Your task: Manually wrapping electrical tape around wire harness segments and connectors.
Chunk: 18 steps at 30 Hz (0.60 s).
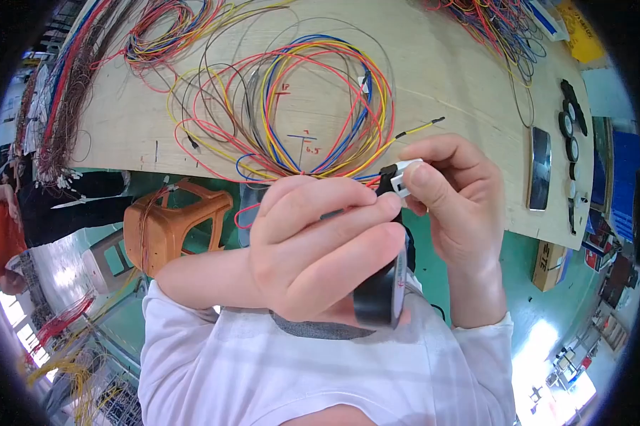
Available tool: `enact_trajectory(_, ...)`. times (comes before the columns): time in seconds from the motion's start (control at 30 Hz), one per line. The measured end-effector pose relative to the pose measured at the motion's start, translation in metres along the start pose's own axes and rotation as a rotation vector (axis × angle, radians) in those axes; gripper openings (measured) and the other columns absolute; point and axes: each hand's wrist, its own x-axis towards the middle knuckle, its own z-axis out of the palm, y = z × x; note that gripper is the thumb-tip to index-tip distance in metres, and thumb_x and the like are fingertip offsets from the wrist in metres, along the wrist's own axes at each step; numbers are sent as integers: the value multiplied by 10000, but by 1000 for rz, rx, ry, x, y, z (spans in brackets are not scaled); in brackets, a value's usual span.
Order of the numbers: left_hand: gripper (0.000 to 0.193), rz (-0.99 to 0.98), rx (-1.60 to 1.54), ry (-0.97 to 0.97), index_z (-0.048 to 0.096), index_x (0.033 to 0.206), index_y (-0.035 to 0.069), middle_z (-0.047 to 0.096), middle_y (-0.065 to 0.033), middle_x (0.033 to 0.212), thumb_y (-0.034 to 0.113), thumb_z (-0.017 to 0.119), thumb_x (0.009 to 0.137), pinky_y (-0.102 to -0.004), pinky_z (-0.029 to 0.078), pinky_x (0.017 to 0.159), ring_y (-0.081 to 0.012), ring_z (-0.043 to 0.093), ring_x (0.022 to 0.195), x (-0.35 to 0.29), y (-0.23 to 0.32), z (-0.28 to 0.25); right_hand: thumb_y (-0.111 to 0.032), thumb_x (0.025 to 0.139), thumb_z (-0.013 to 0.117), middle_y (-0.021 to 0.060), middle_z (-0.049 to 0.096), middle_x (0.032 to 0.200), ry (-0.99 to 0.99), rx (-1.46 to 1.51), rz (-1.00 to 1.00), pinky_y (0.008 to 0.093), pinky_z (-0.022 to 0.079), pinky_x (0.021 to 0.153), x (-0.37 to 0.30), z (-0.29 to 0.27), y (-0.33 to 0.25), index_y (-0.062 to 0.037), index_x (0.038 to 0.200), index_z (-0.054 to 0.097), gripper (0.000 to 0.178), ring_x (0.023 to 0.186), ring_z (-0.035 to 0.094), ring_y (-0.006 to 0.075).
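Observation:
My right hand (458, 195) pinches a white plastic connector (407, 177) between thumb and fingers. Black tape (387, 177) covers the wires right behind the connector. My left hand (320, 241) is closed around a roll of black tape (375, 302), which shows below its fingers. The left fingertips are close to the taped spot, and a strip of tape runs between there and the roll. From the connector, a coiled bundle of red, yellow, blue and black wires (387, 117) lies on the wooden table (434, 78). My left fingers hide part of the wires.
More wire bundles (167, 32) lie at the table's far left, with another tangle (490, 28) far right. A phone (539, 169) and several tape rolls (566, 124) rest along the right edge. An orange stool (171, 220) stands left. Another person's arm (4, 234) shows far left.

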Motion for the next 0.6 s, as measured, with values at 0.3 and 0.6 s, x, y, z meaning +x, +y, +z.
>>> enact_trajectory(0.3,432,-59,99,136,550,854,25,611,-107,825,378,644,625,-301,391,633,-230,535,762,-10,2,20,-49,756,597,25,578,739,161,44,-94,164,409,527,1,5,8,8,853,561,118,622,510,44)
enact_trajectory(0.6,448,-28,91,62,547,889,36,613,-95,848,406,626,649,-320,348,753,-214,536,804,-7,0,10,-61,755,603,22,576,723,152,31,-101,163,387,501,3,4,9,-1,848,565,117,590,493,38)
